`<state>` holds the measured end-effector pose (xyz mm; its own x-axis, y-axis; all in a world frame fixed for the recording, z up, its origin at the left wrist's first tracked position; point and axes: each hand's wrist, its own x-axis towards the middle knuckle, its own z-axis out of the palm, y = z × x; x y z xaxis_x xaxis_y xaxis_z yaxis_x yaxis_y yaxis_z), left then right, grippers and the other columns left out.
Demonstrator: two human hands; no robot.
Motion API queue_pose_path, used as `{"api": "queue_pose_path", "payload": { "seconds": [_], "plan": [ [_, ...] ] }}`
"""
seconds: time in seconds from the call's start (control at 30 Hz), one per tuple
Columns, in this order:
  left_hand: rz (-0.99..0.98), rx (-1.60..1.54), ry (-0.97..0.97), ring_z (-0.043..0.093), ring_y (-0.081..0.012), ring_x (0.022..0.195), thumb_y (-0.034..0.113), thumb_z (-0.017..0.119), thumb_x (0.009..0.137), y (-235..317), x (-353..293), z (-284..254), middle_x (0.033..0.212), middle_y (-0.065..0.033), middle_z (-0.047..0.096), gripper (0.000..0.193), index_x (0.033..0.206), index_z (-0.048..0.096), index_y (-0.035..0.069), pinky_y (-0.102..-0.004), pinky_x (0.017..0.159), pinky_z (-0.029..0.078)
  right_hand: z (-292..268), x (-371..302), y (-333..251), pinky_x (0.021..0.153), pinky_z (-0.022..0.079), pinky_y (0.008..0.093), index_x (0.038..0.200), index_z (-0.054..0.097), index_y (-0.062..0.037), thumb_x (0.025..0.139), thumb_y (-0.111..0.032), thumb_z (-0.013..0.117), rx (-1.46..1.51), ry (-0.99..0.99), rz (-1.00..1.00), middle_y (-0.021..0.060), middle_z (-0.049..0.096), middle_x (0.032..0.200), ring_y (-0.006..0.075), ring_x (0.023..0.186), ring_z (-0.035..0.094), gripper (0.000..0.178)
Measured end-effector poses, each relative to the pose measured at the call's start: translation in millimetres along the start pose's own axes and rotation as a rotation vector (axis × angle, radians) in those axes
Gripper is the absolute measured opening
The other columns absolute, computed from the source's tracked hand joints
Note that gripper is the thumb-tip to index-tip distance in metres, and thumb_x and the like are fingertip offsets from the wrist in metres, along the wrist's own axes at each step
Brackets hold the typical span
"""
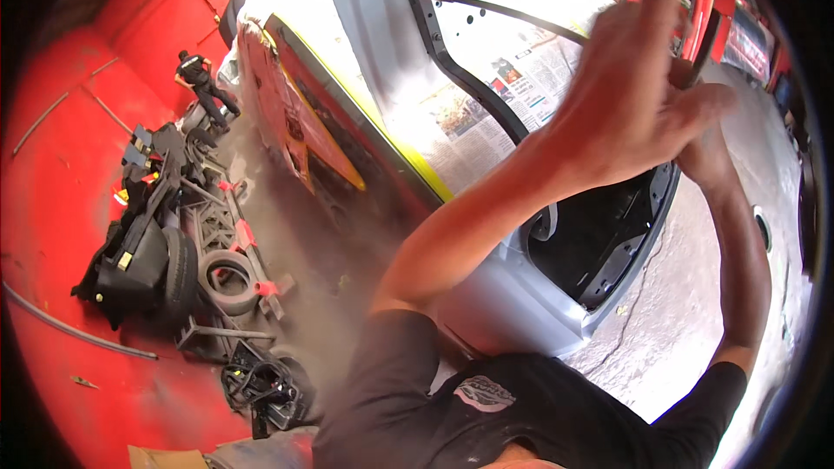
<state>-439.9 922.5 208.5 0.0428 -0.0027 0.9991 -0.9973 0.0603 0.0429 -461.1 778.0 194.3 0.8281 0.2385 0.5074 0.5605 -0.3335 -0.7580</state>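
Observation:
Both my arms are raised to the right, above a silver-grey car body. My left hand points upward, one finger stretched and the thumb spread out to the right. Behind and below it, my right hand is partly covered, and its fingers are hidden. A dark narrow strip rises beside the hands; whether either one grips it is unclear. Below my left forearm lies a dark opening in the body. A black bent frame piece passes behind the left forearm, and newspaper sheets cover the panel beyond.
A red panel with an orange edge stands left of the car. Tyres, black car parts and metal frames lie along the red wall. Another person in dark clothes stands at the far left. Concrete floor shows at right.

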Motion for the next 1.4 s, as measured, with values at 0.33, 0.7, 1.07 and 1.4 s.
{"api": "queue_pose_path", "payload": {
  "seconds": [0.33,0.7,1.07,1.4],
  "plan": [
    [-0.008,-0.295,-0.015,0.063,-0.0232,0.069,0.000,0.055,0.088,-4,-2,12,0.081,-0.0146,0.063,0.024,0.112,0.056,-0.003,-0.0316,0.063,0.048,-14,8,6,0.078,0.052,0.0359,0.119,0.053,-0.0005,0.095,-0.022,0.064,-0.504,0.077,-0.314,0.0116,0.061,0.103,0.0200,0.091,0.062,0.034],
    [-0.400,0.600,0.395,0.042,-0.0272,0.130,0.004,0.062,0.093,-37,-148,-160,0.147,-0.0225,0.033,0.050,0.136,0.040,-0.007,-0.0435,0.110,0.035,-20,16,-2,0.080,0.052,0.0306,0.128,0.066,-0.0050,0.099,-0.014,0.061,-0.459,-0.031,-0.371,0.0128,0.073,0.111,0.0144,0.093,0.068,0.030],
    [-1.256,0.201,0.246,0.035,-0.0067,0.044,0.057,0.063,0.094,-106,-170,-242,0.059,0.0001,0.047,0.057,0.090,0.058,0.000,-0.0233,0.041,0.033,-16,15,-24,0.066,0.053,0.0345,0.129,0.066,-0.0096,0.091,-0.003,0.068,-0.927,-0.120,-0.488,0.0172,0.072,0.088,0.0239,0.075,0.070,0.039],
    [-1.366,-0.165,0.266,0.040,-0.0038,0.057,0.044,0.068,0.095,-125,-184,-258,0.071,0.0032,0.045,0.038,0.106,0.059,0.008,-0.0229,0.055,0.037,16,-54,25,0.051,0.040,0.0264,0.127,0.067,-0.0059,0.099,-0.010,0.052,-0.049,0.228,0.002,0.0072,0.061,0.068,0.0115,0.052,0.050,0.032]
  ]
}}
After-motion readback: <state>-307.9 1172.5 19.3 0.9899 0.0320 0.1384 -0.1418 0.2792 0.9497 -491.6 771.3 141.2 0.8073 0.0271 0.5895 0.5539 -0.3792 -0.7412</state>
